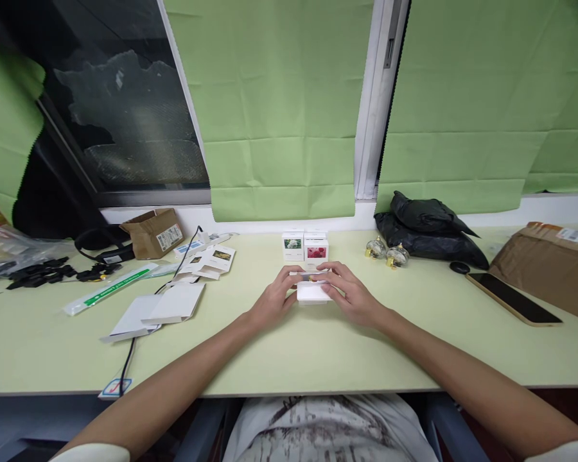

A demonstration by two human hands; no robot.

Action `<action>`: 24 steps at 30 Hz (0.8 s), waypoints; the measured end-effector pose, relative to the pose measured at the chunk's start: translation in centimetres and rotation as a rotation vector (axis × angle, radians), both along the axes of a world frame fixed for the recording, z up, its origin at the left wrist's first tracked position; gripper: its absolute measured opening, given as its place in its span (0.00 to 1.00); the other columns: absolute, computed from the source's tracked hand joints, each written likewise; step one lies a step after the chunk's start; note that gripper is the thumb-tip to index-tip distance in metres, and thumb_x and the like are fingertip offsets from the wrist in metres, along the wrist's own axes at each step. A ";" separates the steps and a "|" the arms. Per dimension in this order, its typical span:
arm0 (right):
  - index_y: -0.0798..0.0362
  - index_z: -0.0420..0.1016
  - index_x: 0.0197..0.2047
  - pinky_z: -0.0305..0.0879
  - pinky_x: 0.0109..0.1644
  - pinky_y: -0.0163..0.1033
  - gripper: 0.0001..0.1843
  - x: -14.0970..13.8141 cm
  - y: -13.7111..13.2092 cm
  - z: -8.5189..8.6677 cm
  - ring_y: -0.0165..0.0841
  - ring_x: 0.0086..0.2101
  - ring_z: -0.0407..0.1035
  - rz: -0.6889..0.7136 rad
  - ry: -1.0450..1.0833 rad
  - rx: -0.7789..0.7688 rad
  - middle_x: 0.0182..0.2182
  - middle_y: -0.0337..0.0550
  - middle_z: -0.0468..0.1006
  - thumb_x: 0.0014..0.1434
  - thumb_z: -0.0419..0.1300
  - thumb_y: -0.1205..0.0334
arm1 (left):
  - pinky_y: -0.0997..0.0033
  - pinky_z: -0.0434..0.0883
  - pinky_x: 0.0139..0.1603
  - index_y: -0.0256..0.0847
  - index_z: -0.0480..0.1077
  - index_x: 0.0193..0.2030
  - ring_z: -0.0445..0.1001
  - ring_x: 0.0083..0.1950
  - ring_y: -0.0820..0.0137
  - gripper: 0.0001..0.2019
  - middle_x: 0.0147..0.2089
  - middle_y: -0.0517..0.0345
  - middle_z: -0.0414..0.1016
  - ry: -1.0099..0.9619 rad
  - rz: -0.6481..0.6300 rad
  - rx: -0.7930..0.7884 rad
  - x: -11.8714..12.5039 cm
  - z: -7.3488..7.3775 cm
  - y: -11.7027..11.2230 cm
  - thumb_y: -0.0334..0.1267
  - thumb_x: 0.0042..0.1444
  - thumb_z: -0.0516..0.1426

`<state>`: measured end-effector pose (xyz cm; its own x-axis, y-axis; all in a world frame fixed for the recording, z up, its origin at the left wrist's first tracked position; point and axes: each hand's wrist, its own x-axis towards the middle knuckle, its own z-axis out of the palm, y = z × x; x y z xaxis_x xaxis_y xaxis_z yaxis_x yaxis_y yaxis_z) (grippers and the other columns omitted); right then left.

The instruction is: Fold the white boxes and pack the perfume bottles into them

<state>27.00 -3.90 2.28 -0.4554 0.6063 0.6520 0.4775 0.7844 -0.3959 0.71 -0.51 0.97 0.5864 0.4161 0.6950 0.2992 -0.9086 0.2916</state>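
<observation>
A small white cardboard box (313, 292) with a flap facing me is held low over the middle of the table. My left hand (275, 294) is closed around its left side, fingertips on the upper edge. From the right, my right hand (349, 292) grips the same box, with fingers along its top and front. A dark picture strip shows between the hands; the rest of its printed face is hidden. Just beyond stand small white boxes, one with a white-flower picture (293, 246) and another with a pink-red picture (316, 251).
Flattened white cartons (176, 303), a green-striped plastic packet (120, 285) and a brown box (155, 236) lie left, with a black cable (131, 350). To the right are two glass bottles (397, 256), black bags (426, 234), a phone (513, 300) and a large brown package (549, 266).
</observation>
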 end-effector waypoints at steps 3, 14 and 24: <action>0.39 0.74 0.66 0.70 0.67 0.56 0.19 0.0 0.0 0.0 0.43 0.65 0.66 0.008 0.011 -0.016 0.64 0.50 0.69 0.78 0.51 0.56 | 0.56 0.83 0.53 0.47 0.63 0.63 0.75 0.62 0.61 0.20 0.64 0.46 0.65 -0.001 0.000 -0.003 0.0 0.0 0.0 0.24 0.69 0.52; 0.39 0.71 0.66 0.69 0.68 0.56 0.18 0.0 -0.3 -0.3 0.44 0.64 0.67 -0.003 0.009 -0.021 0.64 0.50 0.70 0.77 0.51 0.56 | 0.55 0.82 0.54 0.48 0.59 0.63 0.74 0.63 0.61 0.20 0.63 0.47 0.67 -0.084 -0.044 -0.065 0.0 -0.8 0.7 0.27 0.69 0.56; 0.45 0.65 0.56 0.75 0.56 0.52 0.16 0.2 0.1 -1.4 0.43 0.51 0.74 -0.105 0.242 -0.107 0.54 0.48 0.75 0.71 0.62 0.52 | 0.51 0.82 0.53 0.50 0.51 0.58 0.77 0.54 0.67 0.22 0.62 0.49 0.66 -0.214 -0.077 -0.118 0.1 -1.6 1.0 0.36 0.69 0.62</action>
